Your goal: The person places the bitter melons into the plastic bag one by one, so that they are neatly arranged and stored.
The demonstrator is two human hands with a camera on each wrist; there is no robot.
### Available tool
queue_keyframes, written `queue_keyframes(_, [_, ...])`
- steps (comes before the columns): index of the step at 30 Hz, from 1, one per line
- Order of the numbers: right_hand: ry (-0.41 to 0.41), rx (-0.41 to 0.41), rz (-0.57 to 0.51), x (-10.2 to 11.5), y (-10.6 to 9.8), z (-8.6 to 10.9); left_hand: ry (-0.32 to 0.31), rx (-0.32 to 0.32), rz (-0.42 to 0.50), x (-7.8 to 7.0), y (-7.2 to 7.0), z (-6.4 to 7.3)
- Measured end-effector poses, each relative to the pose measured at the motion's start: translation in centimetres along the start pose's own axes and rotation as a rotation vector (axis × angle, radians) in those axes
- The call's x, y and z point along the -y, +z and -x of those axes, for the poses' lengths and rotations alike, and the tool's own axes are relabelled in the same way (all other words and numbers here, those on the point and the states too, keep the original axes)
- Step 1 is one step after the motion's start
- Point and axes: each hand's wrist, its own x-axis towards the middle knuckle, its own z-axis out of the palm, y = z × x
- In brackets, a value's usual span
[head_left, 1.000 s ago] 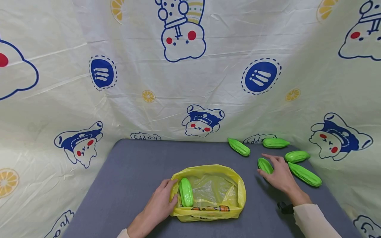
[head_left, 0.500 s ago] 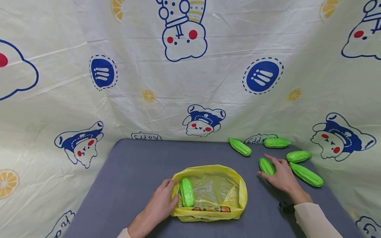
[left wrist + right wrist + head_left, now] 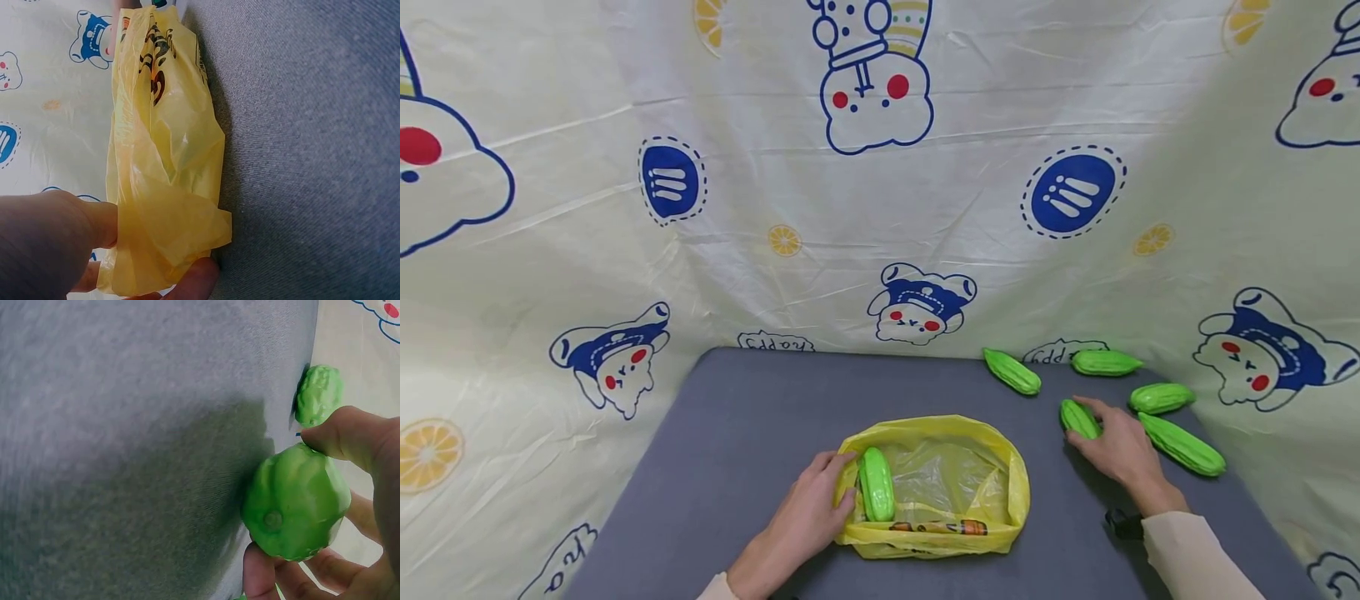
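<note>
In the head view a yellow plastic bag (image 3: 951,542) stands with its mouth open upward. My left hand (image 3: 808,507) grips its left rim, the thumb over the inner side; the left wrist view shows fingers on both sides of the yellow film. Inside the bag, near that hand, lies one green bitter melon (image 3: 876,485). To the bag's right, my right hand (image 3: 1122,446) holds another ridged green bitter melon (image 3: 1078,418) between thumb and fingers. From the right wrist, the round stem end of this melon (image 3: 297,503) faces the camera, close to the tabletop.
Several more bitter melons lie on the grey table (image 3: 752,433): one at the back (image 3: 1012,372), one by the far right corner (image 3: 1105,362), and a shorter melon (image 3: 1161,397) and a long melon (image 3: 1182,444) beside my right hand. A patterned curtain (image 3: 737,192) surrounds the table.
My right hand's fingers have drawn in from a spread pose and now hold the bitter melon. The left hand keeps its grip on the bag. The head view has shifted slightly.
</note>
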Motion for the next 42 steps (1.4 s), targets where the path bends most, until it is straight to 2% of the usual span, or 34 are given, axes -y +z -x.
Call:
queue_keyframes(12, [-0.014,-0.042,-0.012,1.5,-0.2,0.5,0.006,0.000,0.009,-0.1,0.0,0.0])
queue_keyframes(42, [-0.024,-0.066,-0.013,5.1,-1.3,2.0,0.014,0.000,0.013,0.1,0.1,0.2])
